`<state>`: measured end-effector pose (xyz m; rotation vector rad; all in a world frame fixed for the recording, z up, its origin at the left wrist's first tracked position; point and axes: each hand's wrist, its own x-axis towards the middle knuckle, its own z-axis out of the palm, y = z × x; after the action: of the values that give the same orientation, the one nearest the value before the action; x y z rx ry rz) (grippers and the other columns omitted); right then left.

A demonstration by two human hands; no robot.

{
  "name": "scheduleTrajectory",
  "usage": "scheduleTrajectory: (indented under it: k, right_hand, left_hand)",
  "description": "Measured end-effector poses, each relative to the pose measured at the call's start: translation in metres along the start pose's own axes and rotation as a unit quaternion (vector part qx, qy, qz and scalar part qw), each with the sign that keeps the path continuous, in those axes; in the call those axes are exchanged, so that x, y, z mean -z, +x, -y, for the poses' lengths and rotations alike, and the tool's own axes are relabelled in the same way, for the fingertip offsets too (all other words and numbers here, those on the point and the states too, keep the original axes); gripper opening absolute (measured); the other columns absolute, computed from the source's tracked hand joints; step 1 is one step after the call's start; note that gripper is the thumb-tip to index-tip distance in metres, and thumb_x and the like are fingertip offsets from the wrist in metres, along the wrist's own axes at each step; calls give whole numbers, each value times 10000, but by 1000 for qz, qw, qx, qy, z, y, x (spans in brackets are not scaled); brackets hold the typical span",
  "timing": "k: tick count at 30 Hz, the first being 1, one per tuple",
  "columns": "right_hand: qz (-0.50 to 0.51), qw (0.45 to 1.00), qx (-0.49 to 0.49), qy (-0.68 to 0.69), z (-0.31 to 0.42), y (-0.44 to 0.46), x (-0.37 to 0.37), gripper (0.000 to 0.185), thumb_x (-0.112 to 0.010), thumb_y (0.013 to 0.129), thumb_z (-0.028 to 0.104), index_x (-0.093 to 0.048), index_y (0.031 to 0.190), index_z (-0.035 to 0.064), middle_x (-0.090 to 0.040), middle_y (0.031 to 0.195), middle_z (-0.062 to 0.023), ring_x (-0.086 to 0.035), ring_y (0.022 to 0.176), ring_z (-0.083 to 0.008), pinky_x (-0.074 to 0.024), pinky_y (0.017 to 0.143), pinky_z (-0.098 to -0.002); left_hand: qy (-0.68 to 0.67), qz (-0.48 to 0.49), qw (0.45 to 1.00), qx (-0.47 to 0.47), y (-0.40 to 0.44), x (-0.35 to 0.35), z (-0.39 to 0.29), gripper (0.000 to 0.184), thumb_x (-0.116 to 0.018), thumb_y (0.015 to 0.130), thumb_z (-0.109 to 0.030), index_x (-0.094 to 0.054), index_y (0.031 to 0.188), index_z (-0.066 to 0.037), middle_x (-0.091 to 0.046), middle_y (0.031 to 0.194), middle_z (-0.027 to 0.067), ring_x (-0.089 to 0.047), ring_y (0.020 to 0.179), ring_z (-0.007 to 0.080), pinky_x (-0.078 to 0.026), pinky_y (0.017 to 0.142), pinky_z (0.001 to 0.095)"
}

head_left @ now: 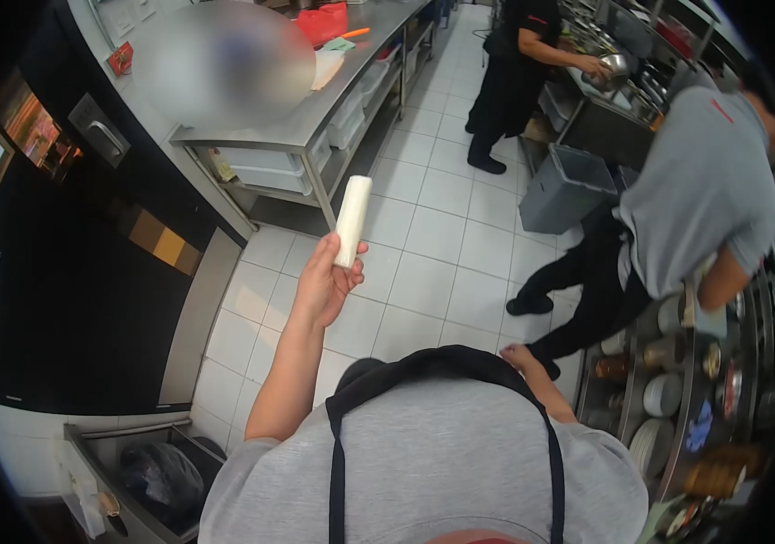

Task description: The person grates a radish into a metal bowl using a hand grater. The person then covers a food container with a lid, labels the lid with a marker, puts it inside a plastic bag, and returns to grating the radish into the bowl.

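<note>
My left hand (333,280) holds a long white stick-shaped piece (353,220), perhaps a peeled vegetable, by its lower end. The piece stands upright in front of me over the tiled floor, thumb and fingers wrapped around its base. Low beside the edge of my black apron (446,361), my right hand (516,356) shows only in part. Its fingers are mostly hidden, so whether it holds anything is unclear.
A steel table (270,134) with white bins beneath stands ahead left. A grey bin (567,190) sits on the tiles. One person (523,72) handles a metal bowl (607,72); another (700,181) bends over shelves of plates (652,444). A black door (70,254) is left.
</note>
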<state>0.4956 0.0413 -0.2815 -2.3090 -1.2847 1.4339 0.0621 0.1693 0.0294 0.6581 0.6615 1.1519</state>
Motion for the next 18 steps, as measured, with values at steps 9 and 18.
scheduleTrajectory:
  k: [9,18]
  right_hand:
    - [-43,986,88,136,215,201,114,269,-583,806,297,-561,974,89,-591,776,-31,-581,694,-130,-406,530,-265]
    - [-94,964,-162,187,181,270,161,251,-594,775,285,-576,897,67,-576,679,-30,-558,566,-142,-409,469,-280]
  left_hand:
    - [22,-176,984,-19,197,107,-25,310,-454,908,-325,-417,1106,-89,-580,890,72,-516,648,98,-441,557,241]
    - [308,-262,894,-191,483,108,-161,443,-450,910,-263,-301,1287,-83,-554,957,93,-514,669,119,-435,572,249]
